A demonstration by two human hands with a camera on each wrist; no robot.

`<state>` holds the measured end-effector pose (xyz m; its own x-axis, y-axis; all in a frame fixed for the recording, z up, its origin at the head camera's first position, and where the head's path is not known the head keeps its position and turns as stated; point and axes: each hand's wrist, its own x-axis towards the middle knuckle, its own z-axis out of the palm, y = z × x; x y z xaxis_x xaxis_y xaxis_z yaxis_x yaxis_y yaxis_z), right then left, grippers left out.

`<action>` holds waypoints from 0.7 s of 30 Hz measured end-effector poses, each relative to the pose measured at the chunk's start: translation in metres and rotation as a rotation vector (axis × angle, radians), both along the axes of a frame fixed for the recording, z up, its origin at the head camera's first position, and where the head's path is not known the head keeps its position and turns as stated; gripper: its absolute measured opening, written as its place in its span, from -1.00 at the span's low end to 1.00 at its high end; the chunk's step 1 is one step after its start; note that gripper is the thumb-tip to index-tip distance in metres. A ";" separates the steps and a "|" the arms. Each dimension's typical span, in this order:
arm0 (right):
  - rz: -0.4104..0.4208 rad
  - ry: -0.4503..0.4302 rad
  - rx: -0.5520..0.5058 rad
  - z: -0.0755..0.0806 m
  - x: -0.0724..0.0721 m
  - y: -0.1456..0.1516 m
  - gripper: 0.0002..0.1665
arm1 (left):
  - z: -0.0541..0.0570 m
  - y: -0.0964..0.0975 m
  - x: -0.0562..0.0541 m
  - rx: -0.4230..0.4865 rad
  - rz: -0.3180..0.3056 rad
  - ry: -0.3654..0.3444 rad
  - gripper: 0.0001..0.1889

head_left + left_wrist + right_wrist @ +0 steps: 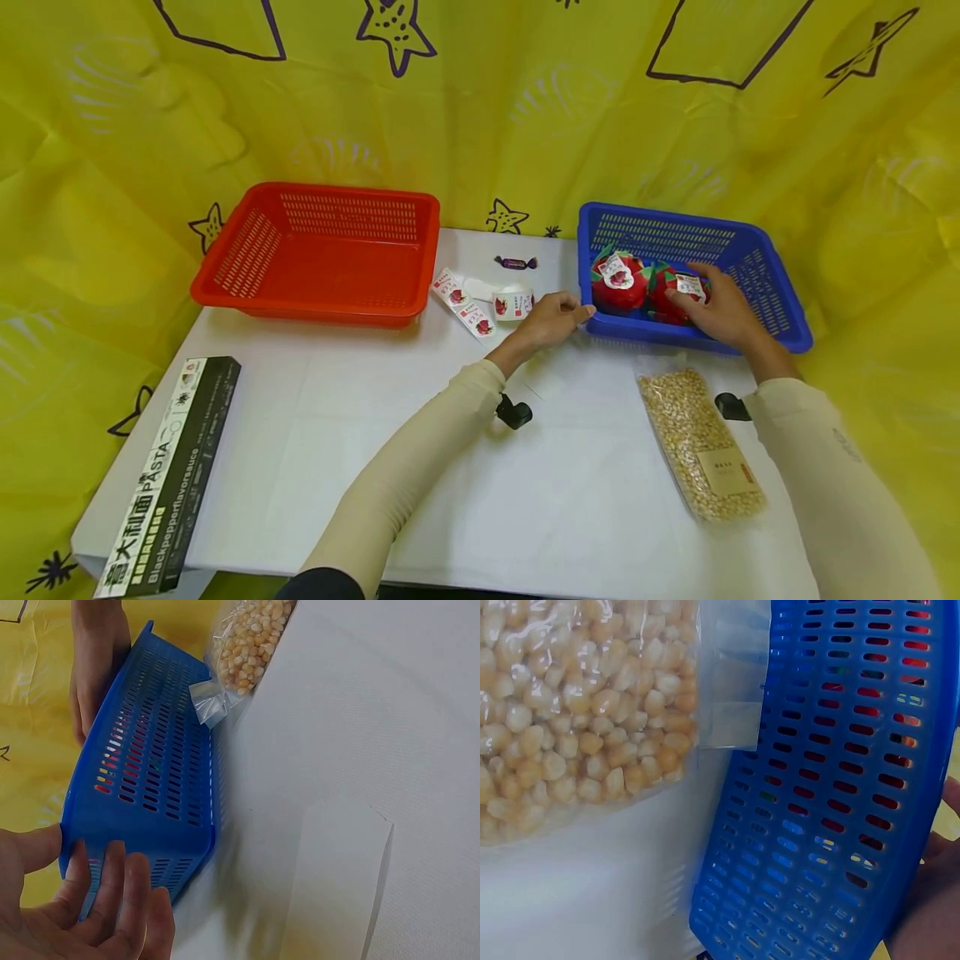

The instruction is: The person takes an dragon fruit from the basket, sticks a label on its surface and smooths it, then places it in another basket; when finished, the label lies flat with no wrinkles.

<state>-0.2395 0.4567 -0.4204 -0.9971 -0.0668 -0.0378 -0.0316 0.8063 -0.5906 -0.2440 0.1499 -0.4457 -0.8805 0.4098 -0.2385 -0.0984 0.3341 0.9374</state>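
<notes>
In the head view two red dragon fruits with white labels lie in the blue basket (772, 321) at the right. My right hand (723, 312) reaches over the front rim and grips the right-hand dragon fruit (662, 293). The other dragon fruit (618, 292) sits beside it at the left. My left hand (551, 321) pinches the basket's front left corner. Seen from the left wrist, the thumb and the fingers (112, 900) lie on either side of the rim. In the right wrist view the basket wall (832, 787) mostly hides the fruit and the right hand.
A bag of corn kernels (697, 442) lies in front of the blue basket. The red basket (352, 267) stands at the back left. Between the baskets are a wrapped candy (516, 262) and label stickers (462, 302). A pasta box (168, 475) lies along the left edge.
</notes>
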 end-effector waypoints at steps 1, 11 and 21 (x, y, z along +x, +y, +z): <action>0.000 0.004 0.003 0.000 0.000 -0.001 -0.09 | 0.000 0.000 0.000 0.000 -0.001 0.000 -0.71; -0.014 0.124 0.102 0.005 0.006 -0.029 -0.13 | -0.004 -0.003 0.005 -0.222 -0.009 0.237 -0.61; 0.030 0.286 0.005 0.020 0.051 -0.096 -0.19 | 0.038 -0.064 0.028 -0.486 -0.012 0.726 -0.49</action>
